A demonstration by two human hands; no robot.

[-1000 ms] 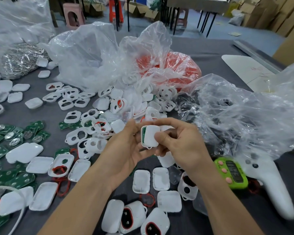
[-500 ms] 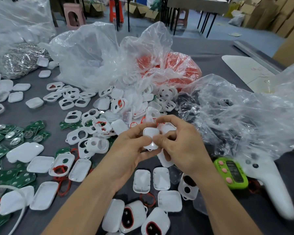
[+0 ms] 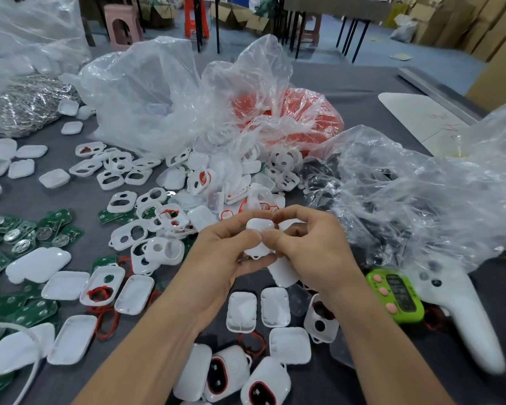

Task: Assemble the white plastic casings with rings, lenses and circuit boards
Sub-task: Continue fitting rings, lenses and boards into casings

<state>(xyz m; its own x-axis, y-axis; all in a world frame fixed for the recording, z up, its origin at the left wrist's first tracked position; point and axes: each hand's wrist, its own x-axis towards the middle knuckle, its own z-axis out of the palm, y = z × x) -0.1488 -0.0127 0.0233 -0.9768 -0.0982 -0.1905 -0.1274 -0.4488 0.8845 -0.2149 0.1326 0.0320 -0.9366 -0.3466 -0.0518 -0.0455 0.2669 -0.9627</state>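
Both hands hold one small white casing (image 3: 257,229) above the grey table (image 3: 377,83), its plain back facing me. My left hand (image 3: 216,258) grips it from the left, thumb on its face. My right hand (image 3: 313,244) pinches it from the right with thumb and curled fingers. Loose white casing halves (image 3: 241,312) lie below the hands, and white front frames (image 3: 122,201) with holes are spread to the left. Green circuit boards (image 3: 46,230) lie at the far left. Red rings (image 3: 104,314) sit among the shells. Finished casings with red-ringed windows (image 3: 225,372) lie near the front edge.
Crumpled clear plastic bags (image 3: 158,92) stand behind the pile, one holding red parts (image 3: 313,115), another (image 3: 421,200) at the right. A green timer (image 3: 398,293) and a white controller (image 3: 462,314) lie at the right. A bag of metal pieces (image 3: 30,103) sits far left.
The casing showed a green board edge at its side a second ago. Both hands have since turned and pressed it, and it shows only white.
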